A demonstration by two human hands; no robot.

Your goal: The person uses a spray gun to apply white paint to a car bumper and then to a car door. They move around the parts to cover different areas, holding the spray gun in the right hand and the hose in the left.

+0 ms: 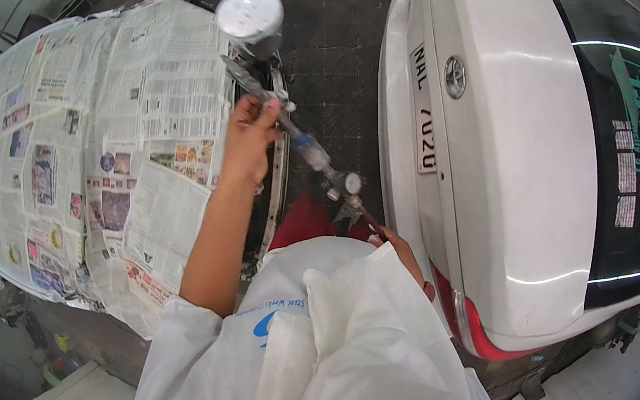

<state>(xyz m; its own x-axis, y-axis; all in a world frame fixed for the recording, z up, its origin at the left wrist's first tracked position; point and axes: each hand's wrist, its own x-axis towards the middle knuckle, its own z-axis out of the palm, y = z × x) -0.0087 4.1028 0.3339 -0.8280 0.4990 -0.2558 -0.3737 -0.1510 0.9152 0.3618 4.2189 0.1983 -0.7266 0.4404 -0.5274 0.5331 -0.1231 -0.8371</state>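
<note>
A paint spray gun (247,78) with a round, white-lidded cup (249,13) slants across the middle, blurred in places. Fingers of my left hand (249,142) close around its body just below the cup. Down from there run a fitting with a blue band (306,143) and a small round pressure gauge (352,184). Past the gauge, a dark reddish hose (374,225) leads toward my body. At that hose is my right hand (402,254), fingers curled and partly hidden by my white top; it appears to grip the hose.
To the left, a car panel is covered with taped newspaper (113,107), its exposed front edge (273,165) beside my left forearm. A white car's rear (522,126) stands close on my right. Dark floor (325,73) shows between them.
</note>
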